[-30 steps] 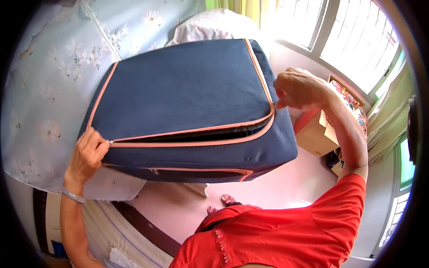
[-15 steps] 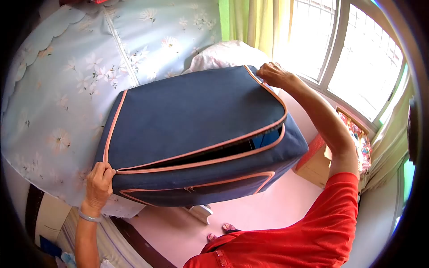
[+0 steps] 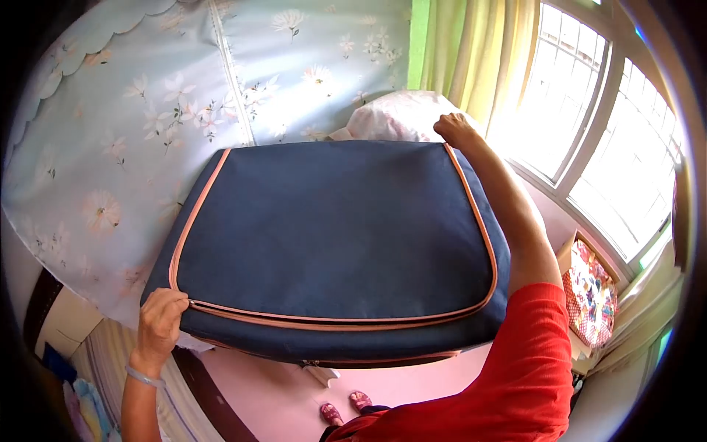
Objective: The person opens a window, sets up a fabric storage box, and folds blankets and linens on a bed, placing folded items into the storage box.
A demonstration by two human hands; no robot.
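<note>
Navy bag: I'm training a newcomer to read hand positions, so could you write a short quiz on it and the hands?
1. Which top corner of the navy bag is the left hand at? a) near left b) far left c) near right
2. True or false: a bracelet circles the left wrist.
3. Fill in near or far: the right hand is by the bag's ___ right corner.
Key: 1 a; 2 true; 3 far.
</note>
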